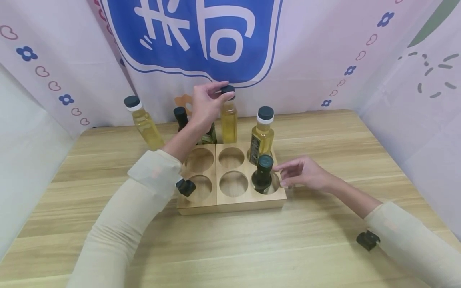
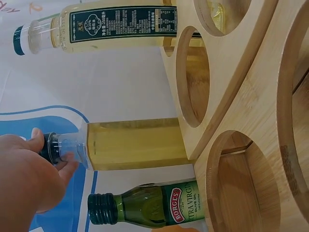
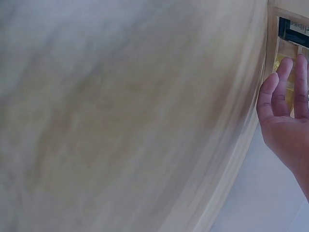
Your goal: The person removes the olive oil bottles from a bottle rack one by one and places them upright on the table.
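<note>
My left hand pinches the dark cap of a clear bottle of yellow oil, which stands upright behind the wooden rack. In the left wrist view, thumb and fingers close around that cap. A dark green bottle sits in the rack's front right hole. Beside it is my right hand, fingers loosely bent with nothing in them; whether a fingertip touches the bottle I cannot tell. Another yellow oil bottle with a white-collared cap stands in the back right hole.
Left of the rack, a yellow oil bottle leans a little in view. Dark green olive oil bottles stand behind the rack, one with a Borges label, partly hidden by my left arm. A printed cloth hangs behind the wooden table.
</note>
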`<state>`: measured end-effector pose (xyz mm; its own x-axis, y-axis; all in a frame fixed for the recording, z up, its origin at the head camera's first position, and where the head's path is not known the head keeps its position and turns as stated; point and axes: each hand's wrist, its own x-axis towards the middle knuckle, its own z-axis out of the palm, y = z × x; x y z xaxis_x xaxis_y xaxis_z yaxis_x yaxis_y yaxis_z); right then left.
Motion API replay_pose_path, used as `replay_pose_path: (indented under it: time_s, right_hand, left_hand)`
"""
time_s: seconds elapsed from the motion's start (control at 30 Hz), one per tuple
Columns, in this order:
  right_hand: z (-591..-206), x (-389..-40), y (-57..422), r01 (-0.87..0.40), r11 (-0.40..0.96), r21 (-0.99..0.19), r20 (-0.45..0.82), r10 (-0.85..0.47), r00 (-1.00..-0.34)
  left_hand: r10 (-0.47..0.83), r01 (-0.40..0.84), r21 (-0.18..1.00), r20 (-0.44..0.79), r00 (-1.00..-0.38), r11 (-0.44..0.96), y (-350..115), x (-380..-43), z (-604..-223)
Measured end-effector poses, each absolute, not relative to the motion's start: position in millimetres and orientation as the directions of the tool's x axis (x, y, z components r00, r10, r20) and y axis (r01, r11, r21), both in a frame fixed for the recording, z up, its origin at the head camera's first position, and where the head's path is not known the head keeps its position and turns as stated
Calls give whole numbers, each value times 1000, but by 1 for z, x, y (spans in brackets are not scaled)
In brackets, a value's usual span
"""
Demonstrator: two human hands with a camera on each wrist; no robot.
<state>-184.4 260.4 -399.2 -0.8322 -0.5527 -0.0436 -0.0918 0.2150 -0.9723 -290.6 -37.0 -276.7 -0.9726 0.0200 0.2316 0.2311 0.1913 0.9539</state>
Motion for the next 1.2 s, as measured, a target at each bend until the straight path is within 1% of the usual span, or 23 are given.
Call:
replay_pose_path:
  time_s: [0.23, 0.53, 0.87, 1.1, 1.2]
  right_hand:
    - [-399, -185, 260, -99, 210, -973, -37, -561, -827]
    - [-400, -185, 261, -99, 204, -974, -34, -565, -825]
    - [-400, -185, 261, -97, 197, -976, -33, -564, -825]
    - [-399, -185, 260, -96, 203, -974, -35, -560, -827]
    - [-399, -184, 260, -104, 204, -974, -29, -562, -826]
  left_hand:
    - [13, 205, 960, 206, -978, 191, -38, -291, -278]
    - [28, 222, 960, 221, -975, 172, -40, -292, -279]
    - [44, 213, 967, 209, -977, 137, -45, -293, -280]
    - [34, 208, 969, 206, -978, 130, -45, -292, -280]
    - [26, 206, 974, 204, -979, 99, -44, -294, -280]
